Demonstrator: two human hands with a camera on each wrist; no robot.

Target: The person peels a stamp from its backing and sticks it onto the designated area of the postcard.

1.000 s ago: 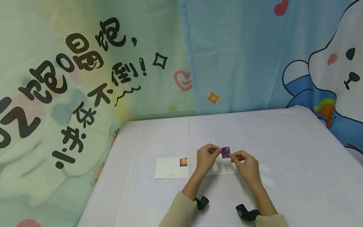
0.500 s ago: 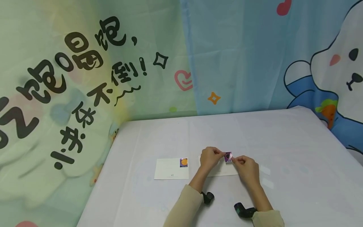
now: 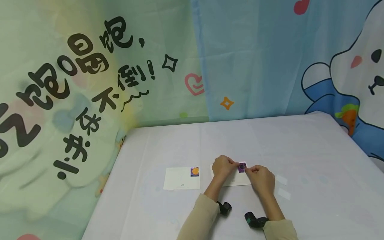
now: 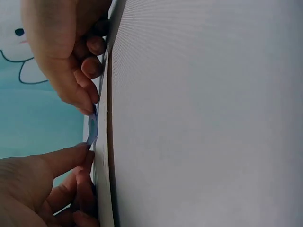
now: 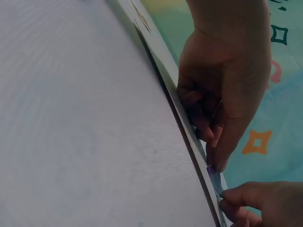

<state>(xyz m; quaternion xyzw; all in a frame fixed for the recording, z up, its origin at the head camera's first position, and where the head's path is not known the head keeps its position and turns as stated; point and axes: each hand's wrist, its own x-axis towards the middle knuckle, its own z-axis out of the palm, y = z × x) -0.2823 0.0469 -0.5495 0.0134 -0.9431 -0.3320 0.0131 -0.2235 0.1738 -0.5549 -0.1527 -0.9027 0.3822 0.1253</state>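
My left hand (image 3: 223,166) pinches the left edge of a small purple square stamp (image 3: 242,167), and my right hand (image 3: 261,180) pinches its right edge. Beneath them lies a white envelope or card (image 3: 237,180), the stamp over its upper right corner. In the left wrist view the stamp (image 4: 93,127) bows slightly between the fingertips, close over the card's surface. Seen from the right wrist, the stamp (image 5: 215,179) spans the gap between both hands; whether it touches the card fully cannot be told.
To the left lies a second white card (image 3: 177,178) with an orange and purple stamp (image 3: 194,171) in its upper right corner. Two pale strips (image 3: 283,193) lie on the white table (image 3: 324,200) at right. Printed curtains (image 3: 255,60) hang behind.
Both hands have brought the stamp slightly right and down, from above the card's far edge onto its upper right corner. In the last half second they have moved little.
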